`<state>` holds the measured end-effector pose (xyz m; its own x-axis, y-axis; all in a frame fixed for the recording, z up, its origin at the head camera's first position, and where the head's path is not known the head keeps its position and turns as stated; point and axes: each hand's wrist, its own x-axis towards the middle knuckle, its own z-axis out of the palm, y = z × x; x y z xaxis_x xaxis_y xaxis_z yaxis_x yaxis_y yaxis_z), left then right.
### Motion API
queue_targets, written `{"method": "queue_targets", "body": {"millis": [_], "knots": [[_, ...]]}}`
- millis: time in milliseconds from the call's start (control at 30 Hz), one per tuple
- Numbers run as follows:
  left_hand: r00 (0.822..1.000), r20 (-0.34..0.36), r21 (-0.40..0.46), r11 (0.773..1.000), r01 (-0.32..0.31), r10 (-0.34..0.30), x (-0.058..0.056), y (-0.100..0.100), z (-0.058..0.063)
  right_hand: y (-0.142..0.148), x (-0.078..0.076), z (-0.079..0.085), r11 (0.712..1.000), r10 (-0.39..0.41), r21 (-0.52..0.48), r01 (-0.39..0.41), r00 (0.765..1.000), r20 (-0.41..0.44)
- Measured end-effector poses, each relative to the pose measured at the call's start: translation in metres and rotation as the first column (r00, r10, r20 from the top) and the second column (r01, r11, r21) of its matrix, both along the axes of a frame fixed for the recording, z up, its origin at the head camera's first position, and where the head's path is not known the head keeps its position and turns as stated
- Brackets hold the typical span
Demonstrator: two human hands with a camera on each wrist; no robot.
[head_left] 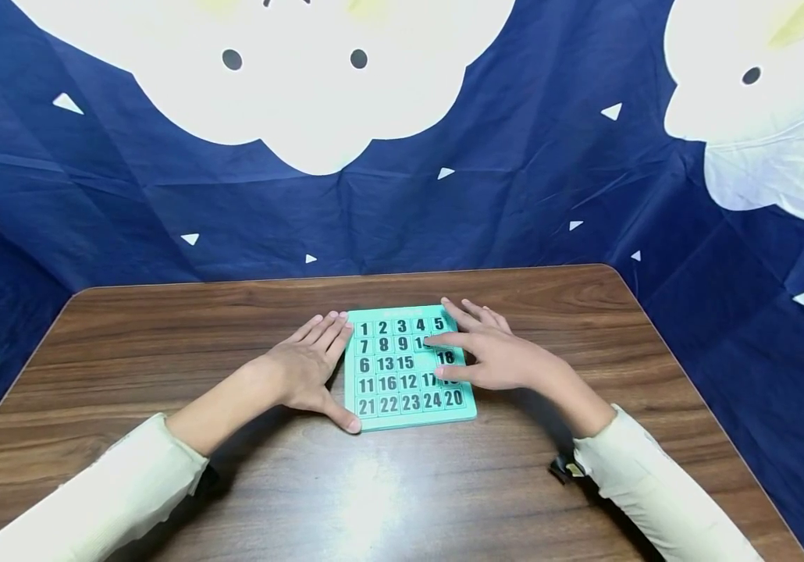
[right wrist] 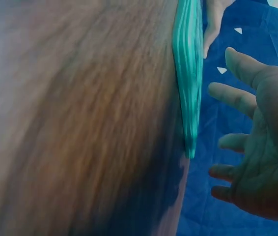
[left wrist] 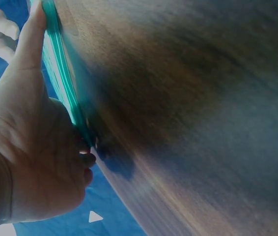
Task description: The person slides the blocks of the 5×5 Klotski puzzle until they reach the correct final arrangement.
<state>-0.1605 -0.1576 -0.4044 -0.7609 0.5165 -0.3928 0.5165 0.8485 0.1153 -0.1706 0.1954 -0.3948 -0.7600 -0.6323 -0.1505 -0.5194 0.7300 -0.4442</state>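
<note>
A teal number sliding puzzle [head_left: 416, 420] lies flat on the table, its numbered tiles in rows with one bare slot in the third row. My left hand [head_left: 307, 371] lies along the puzzle's left side, fingertips at the upper left edge and thumb on the lower left corner. Over the right side hovers my right hand [head_left: 493, 355], fingers spread, the index finger above a tile in the second row and the thumb near the fourth row. In the right wrist view those fingers look apart from the puzzle's side. Some right-hand tiles are hidden under the hand.
The brown wood-grain table [head_left: 128, 343] carries the puzzle near its back edge. Behind and beside it hangs a blue curtain [head_left: 247, 211] with white clouds and small triangles. A dark strap piece [head_left: 565, 469] hangs at the right sleeve.
</note>
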Motion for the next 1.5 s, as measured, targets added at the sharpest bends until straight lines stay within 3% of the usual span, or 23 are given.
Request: {"method": "queue_targets", "body": {"millis": [200,467,800,1200,1500], "knots": [[1.0,-0.002,0.003,1.0,0.006,-0.006,-0.002,0.0,-0.002,-0.006,0.002,-0.001,0.998,0.023,0.054,-0.023,1.0,0.007],[1.0,-0.002,0.012,1.0,-0.002,0.002,-0.001,-0.001,-0.002,-0.009,0.014,0.003,0.997,0.067,0.033,-0.067,0.998,0.007],[1.0,-0.007,0.016,1.0,-0.001,0.002,0.0,-0.003,-0.003,-0.037,-0.004,-0.007,0.997,0.042,0.068,-0.04,0.999,-0.022],[0.997,-0.056,0.029,0.999,0.045,-0.043,0.002,-0.002,-0.003,-0.009,-0.003,0.0,0.996,-0.011,0.086,0.014,0.999,-0.031],[0.999,-0.04,0.035,0.999,0.03,-0.029,0.001,-0.002,-0.003,-0.021,-0.008,0.004,0.992,-0.006,0.123,0.018,0.995,-0.102]]}}
